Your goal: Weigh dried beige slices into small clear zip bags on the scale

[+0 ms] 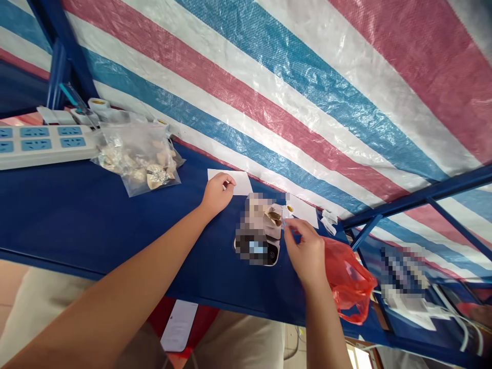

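Note:
A small digital scale [272, 254] with a lit display lies on the blue table, partly blurred by pixelation. On it sits a small brown and tan piece [274, 216], too small to name. My right hand [307, 251] is at the scale's right side, thumb and fingertips pinched together by a tiny clear bit I cannot identify. Left of the scale, my left hand [218, 195] hangs over a white sheet of paper [240, 183], its fingers loosely curled with nothing visible in them.
A clear zip bag of tan pieces [144, 159] lies at left beside a white power strip [46, 143]. A red plastic bag [348, 279] is right of my right forearm. A striped tarp [269, 102] rises behind the table [77, 215]. A phone [179, 325] rests below the table edge.

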The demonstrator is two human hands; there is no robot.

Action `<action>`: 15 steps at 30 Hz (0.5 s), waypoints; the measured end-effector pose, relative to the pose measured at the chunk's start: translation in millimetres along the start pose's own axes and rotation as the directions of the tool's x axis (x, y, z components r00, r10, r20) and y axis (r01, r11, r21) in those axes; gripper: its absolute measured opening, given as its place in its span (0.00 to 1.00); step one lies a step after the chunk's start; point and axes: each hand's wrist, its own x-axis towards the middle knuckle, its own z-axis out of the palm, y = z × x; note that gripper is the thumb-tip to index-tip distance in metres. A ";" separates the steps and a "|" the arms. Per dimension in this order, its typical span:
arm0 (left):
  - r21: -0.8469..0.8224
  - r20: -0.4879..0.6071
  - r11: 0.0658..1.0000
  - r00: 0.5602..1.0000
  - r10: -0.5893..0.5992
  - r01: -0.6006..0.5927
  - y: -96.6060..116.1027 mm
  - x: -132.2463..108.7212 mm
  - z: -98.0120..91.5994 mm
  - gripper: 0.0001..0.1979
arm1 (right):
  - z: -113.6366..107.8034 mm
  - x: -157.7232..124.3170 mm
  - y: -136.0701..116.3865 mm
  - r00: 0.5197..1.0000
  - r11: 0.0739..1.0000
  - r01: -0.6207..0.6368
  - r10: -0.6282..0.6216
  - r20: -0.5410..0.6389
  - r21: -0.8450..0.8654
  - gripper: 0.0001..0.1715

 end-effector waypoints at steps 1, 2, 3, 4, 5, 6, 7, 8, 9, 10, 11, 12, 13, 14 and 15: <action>-0.002 -0.002 1.000 1.000 -0.005 0.005 -0.1 0.0 0.0 0.08 | -4.9 -6.9 -0.5 0.999 0.999 -0.037 0.037 -0.025 -0.006 0.10; -0.004 -0.006 1.000 1.000 -0.012 0.011 0.0 -0.1 0.0 0.07 | -9.8 -13.6 -1.1 0.996 0.997 -0.081 0.081 -0.047 -0.016 0.10; -0.007 -0.011 1.000 1.000 -0.019 0.019 0.2 -0.2 0.0 0.07 | -14.4 -19.9 -1.4 0.989 0.991 -0.133 0.130 -0.065 -0.029 0.11; -0.010 -0.017 1.000 0.999 -0.028 0.027 0.5 -0.3 -0.1 0.07 | -18.6 -25.7 -1.5 0.980 0.982 -0.185 0.181 -0.081 -0.047 0.13; -0.011 -0.022 0.999 0.999 -0.035 0.035 0.8 -0.4 -0.1 0.07 | -22.4 -31.2 -1.2 0.970 0.970 -0.233 0.226 -0.094 -0.068 0.15; -0.011 -0.023 0.999 0.999 -0.042 0.042 1.2 -0.5 -0.1 0.07 | -25.7 -36.4 -0.4 0.960 0.959 -0.268 0.259 -0.102 -0.092 0.17; -0.010 -0.023 0.999 0.999 -0.046 0.046 1.6 -0.6 -0.1 0.06 | -28.5 -41.5 0.9 0.955 0.950 -0.288 0.275 -0.109 -0.120 0.18; -0.008 -0.020 0.999 0.999 -0.049 0.049 1.9 -0.7 -0.1 0.05 | -30.8 -46.6 2.7 0.954 0.945 -0.293 0.277 -0.117 -0.148 0.19; -0.005 -0.017 0.999 0.999 -0.049 0.049 2.2 -0.8 -0.1 0.05 | -32.6 -51.8 4.9 0.956 0.942 -0.287 0.269 -0.116 -0.175 0.19; -0.001 -0.014 0.999 0.999 -0.049 0.049 2.5 -0.9 -0.1 0.05 | -33.9 -57.1 7.3 0.960 0.940 -0.276 0.260 -0.105 -0.200 0.18; 0.002 -0.010 0.999 0.999 -0.050 0.050 2.7 -1.0 -0.2 0.06 | -34.7 -62.6 9.6 0.963 0.938 -0.267 0.253 -0.089 -0.222 0.17; 0.004 -0.008 0.999 0.999 -0.052 0.052 2.9 -1.0 -0.3 0.06 | -35.1 -67.9 11.8 0.965 0.936 -0.261 0.252 -0.065 -0.236 0.16; 0.007 -0.006 0.998 0.998 -0.055 0.055 3.2 -1.1 -0.4 0.06 | -35.1 -73.0 13.5 0.965 0.935 -0.261 0.260 -0.034 -0.240 0.15; 0.009 -0.003 0.998 0.998 -0.058 0.058 3.4 -1.1 -0.6 0.07 | -34.8 -77.5 14.7 0.962 0.935 -0.265 0.272 0.000 -0.234 0.16; 0.012 -0.001 0.998 0.998 -0.058 0.058 3.6 -1.1 -0.8 0.07 | -34.3 -81.2 15.4 0.959 0.937 -0.271 0.284 0.026 -0.222 0.16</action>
